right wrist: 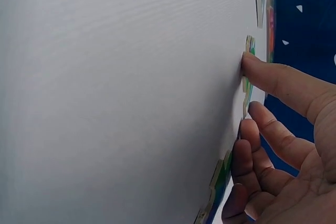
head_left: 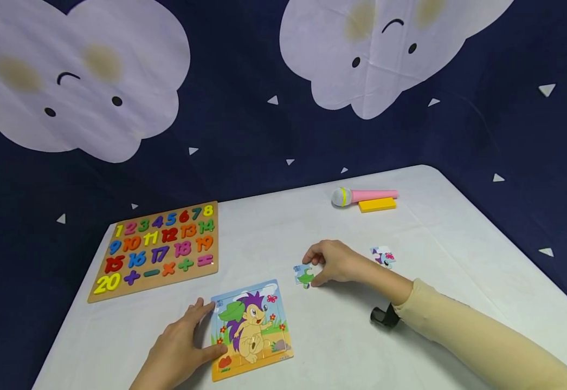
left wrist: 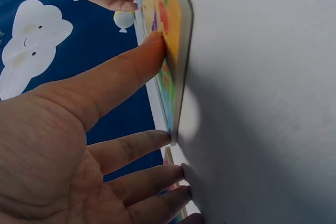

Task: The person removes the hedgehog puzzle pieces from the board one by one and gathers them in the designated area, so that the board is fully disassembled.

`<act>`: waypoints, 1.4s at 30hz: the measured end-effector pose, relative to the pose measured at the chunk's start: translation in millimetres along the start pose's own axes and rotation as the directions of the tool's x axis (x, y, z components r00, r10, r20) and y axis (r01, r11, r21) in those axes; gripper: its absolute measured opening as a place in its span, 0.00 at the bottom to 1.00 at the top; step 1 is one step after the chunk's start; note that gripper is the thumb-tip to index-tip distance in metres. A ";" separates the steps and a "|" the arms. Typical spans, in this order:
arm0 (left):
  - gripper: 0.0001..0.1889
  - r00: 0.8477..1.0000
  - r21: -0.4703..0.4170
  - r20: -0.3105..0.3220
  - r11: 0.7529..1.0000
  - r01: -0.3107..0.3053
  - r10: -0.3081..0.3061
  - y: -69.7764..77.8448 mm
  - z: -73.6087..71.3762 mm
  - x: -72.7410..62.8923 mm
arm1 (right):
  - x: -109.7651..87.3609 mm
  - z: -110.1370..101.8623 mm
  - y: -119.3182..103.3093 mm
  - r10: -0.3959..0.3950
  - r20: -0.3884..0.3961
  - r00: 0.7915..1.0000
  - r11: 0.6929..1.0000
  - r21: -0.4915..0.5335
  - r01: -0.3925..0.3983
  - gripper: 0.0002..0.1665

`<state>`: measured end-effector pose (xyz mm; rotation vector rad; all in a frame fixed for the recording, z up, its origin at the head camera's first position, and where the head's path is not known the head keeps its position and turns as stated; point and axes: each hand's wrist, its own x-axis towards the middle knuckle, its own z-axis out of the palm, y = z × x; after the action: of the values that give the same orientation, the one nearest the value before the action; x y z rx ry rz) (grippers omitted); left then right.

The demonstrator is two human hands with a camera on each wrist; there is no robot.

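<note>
From my remote station I record the head view as evenly, moderately bright, with a soft shadow on the white tabletop [head_left: 264, 238] below the right sleeve [head_left: 483, 330]. In the left wrist view, a broad, diffuse shadow spreads beside the puzzle board [left wrist: 177, 30]. I find the right wrist view dimmer: grey shade by the right hand [right wrist: 310, 177], faint rippled banding across the upper tabletop.

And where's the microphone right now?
In the head view, the microphone lies near the far edge of the table, right of centre, just behind the yellow block.
</note>
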<state>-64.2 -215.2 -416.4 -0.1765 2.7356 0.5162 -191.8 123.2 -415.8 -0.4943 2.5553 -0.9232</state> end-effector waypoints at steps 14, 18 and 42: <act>0.39 0.994 0.007 -0.084 0.998 -0.067 0.068 23.8 -6.0 -8.1 | -18.6 19.5 -33.2 -0.134 -0.041 0.990 0.985 -0.113 0.128 0.25; 0.33 0.992 -0.048 -0.051 0.992 -0.118 0.116 29.8 -3.3 -9.5 | -23.5 34.1 -46.4 -0.186 -0.003 0.982 0.973 -0.139 0.184 0.27; 0.29 0.949 -0.137 0.034 0.942 -0.305 0.312 18.1 2.6 -0.8 | -18.5 67.7 -67.0 -0.295 0.120 0.948 0.931 -0.187 0.313 0.30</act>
<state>-66.0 -197.4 -412.5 0.2376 2.6876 0.7735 -131.6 47.1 -415.5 -0.9932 2.5463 -0.7170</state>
